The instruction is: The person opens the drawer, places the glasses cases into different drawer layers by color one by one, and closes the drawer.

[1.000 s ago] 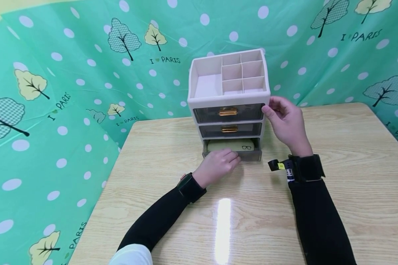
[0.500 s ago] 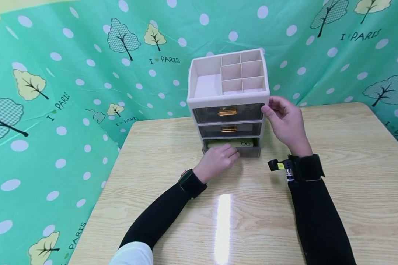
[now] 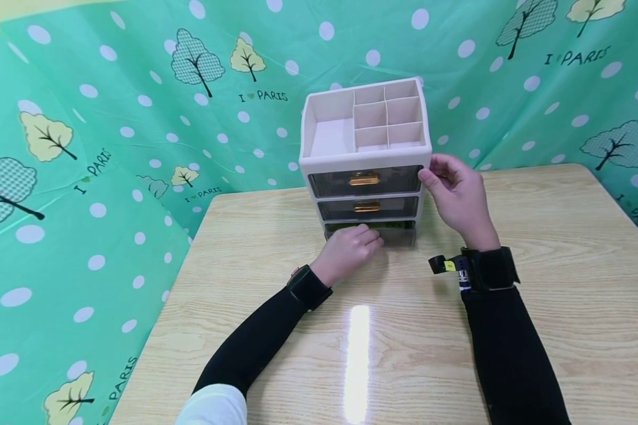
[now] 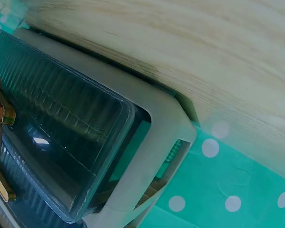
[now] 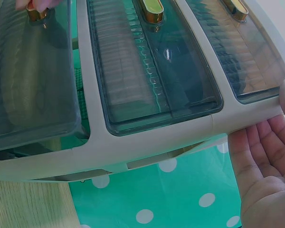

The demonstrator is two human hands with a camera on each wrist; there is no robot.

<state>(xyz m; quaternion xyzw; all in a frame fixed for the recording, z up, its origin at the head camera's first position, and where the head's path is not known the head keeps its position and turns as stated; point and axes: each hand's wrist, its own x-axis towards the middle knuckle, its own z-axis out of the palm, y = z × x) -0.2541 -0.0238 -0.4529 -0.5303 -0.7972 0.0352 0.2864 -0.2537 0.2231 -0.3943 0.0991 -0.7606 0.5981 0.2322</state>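
A white desktop organizer (image 3: 367, 154) with three smoky see-through drawers stands on the table. Its bottom drawer (image 3: 402, 237) sticks out slightly. At that drawer's front is my left hand (image 3: 349, 251), fingers pinching the gold handle (image 4: 7, 112), which shows at the left edge of the left wrist view. Through the drawer front a pale glasses case (image 5: 21, 85) shows faintly in the right wrist view. My right hand (image 3: 461, 203) holds the organizer's right side near the top drawer (image 3: 393, 180), thumb on the front edge and fingers along the side wall.
The middle drawer (image 3: 396, 208) is closed. Divided compartments (image 3: 371, 115) top the organizer. A green polka-dot cloth (image 3: 266, 141) hangs directly behind. The wooden table (image 3: 414, 354) stretches out in front and to both sides.
My left hand has pushed the bottom drawer inward, away from me, so the glasses case inside has slid mostly under the organizer's body. The right hand stays at the organizer's side.
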